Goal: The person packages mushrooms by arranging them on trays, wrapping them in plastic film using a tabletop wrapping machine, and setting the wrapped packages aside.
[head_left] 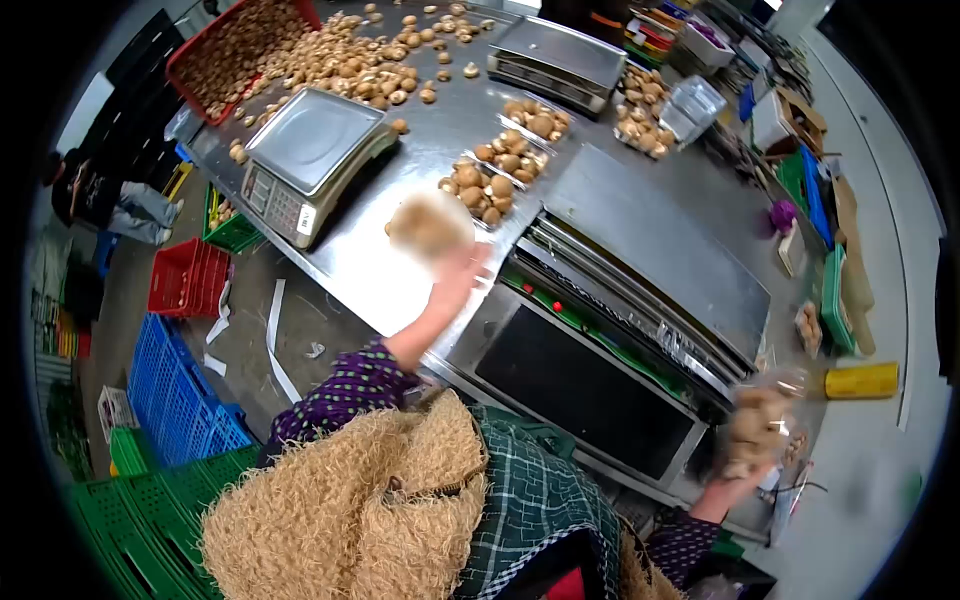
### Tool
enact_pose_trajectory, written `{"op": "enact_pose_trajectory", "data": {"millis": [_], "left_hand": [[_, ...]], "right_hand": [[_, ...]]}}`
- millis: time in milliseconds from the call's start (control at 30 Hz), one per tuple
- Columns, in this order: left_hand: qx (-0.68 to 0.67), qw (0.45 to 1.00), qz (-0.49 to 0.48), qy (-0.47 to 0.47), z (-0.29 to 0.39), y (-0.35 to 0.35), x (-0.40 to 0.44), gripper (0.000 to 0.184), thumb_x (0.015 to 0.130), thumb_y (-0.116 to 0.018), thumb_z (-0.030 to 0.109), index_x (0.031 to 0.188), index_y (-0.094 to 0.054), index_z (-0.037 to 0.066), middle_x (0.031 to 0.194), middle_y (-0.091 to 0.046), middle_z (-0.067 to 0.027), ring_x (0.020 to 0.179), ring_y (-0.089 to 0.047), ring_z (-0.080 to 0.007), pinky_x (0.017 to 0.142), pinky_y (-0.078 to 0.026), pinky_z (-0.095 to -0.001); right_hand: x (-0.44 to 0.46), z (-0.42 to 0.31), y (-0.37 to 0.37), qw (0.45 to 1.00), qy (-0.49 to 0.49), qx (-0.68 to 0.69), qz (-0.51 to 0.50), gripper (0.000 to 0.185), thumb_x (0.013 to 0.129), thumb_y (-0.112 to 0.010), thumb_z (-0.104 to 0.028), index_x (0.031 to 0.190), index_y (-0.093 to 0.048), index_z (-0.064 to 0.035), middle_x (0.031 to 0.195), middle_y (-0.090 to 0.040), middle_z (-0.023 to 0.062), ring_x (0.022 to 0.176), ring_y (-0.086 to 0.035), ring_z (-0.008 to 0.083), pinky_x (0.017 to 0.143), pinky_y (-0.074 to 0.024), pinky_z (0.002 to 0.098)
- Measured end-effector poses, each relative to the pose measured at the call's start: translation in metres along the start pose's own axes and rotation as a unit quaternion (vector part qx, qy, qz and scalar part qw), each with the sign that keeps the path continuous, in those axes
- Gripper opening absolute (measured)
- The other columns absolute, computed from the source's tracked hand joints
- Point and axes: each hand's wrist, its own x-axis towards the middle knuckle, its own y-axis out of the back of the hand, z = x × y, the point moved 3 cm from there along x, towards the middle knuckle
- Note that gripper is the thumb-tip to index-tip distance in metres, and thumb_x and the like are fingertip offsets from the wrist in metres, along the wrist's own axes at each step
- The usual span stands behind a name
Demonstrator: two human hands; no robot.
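Note:
My left hand (455, 275) reaches over the steel table and is at a blurred tray of brown mushrooms (428, 222), its fingers closed at the near edge. Beyond it, three trays of mushrooms (480, 192) stand in a row beside the wrapping machine (655, 255). On the right, my right hand (735, 490) holds a clear wrapped pack of mushrooms (760, 425) from below, past the machine's near right corner. Motion blurs both packs and both hands.
A weighing scale (315, 140) stands on the left, another scale (557, 55) at the back. Loose mushrooms (350, 60) spill from a red crate (225, 60). A yellow roll (862, 381) is at right. A person (115, 205) stands far left.

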Motion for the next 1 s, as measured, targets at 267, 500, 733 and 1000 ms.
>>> {"op": "enact_pose_trajectory", "data": {"millis": [267,500,733,1000], "left_hand": [[0.034,0.967,0.167,0.187,-0.109,0.193,0.099,0.034,0.091,-0.048,0.020,0.112,-0.057,-0.006,0.092,-0.064,-0.0164,0.061,-0.064,-0.0217,0.053,-0.053,-0.0324],[-0.072,0.973,0.154,0.159,-0.121,0.197,0.109,0.020,0.090,-0.052,0.003,0.104,-0.056,-0.010,0.076,-0.062,-0.0135,0.050,-0.061,-0.0184,0.045,-0.052,-0.0259],[-0.102,0.973,0.193,0.073,-0.064,0.217,0.082,0.017,0.090,-0.050,0.000,0.101,-0.053,-0.012,0.080,-0.065,-0.0182,0.059,-0.067,-0.0227,0.052,-0.058,-0.0275],[-0.131,0.989,0.067,-0.034,0.070,0.081,0.081,0.016,0.090,-0.051,0.001,0.100,-0.055,-0.010,0.083,-0.065,-0.0169,0.065,-0.069,-0.0226,0.057,-0.060,-0.0270]], "right_hand": [[0.150,0.020,0.154,0.986,-0.104,-0.067,0.114,0.057,0.094,-0.044,-0.054,0.111,-0.056,-0.0008,0.085,-0.069,0.0142,0.065,-0.067,0.0210,0.043,-0.0485,0.0256],[0.076,-0.011,0.080,0.960,-0.072,-0.231,0.142,0.046,0.096,-0.048,-0.048,0.105,-0.056,-0.0030,0.090,-0.069,0.0125,0.069,-0.067,0.0201,0.047,-0.0493,0.0257],[0.026,-0.013,-0.011,0.966,-0.005,-0.257,0.042,0.033,0.097,-0.052,-0.035,0.108,-0.059,-0.0037,0.080,-0.064,0.0062,0.058,-0.060,0.0112,0.044,-0.0440,0.0194],[-0.032,0.026,-0.246,0.878,0.108,-0.346,-0.312,0.023,0.092,-0.060,-0.011,0.111,-0.060,0.0000,0.091,-0.066,0.0084,0.073,-0.061,0.0118,0.061,-0.0489,0.0233]]}}
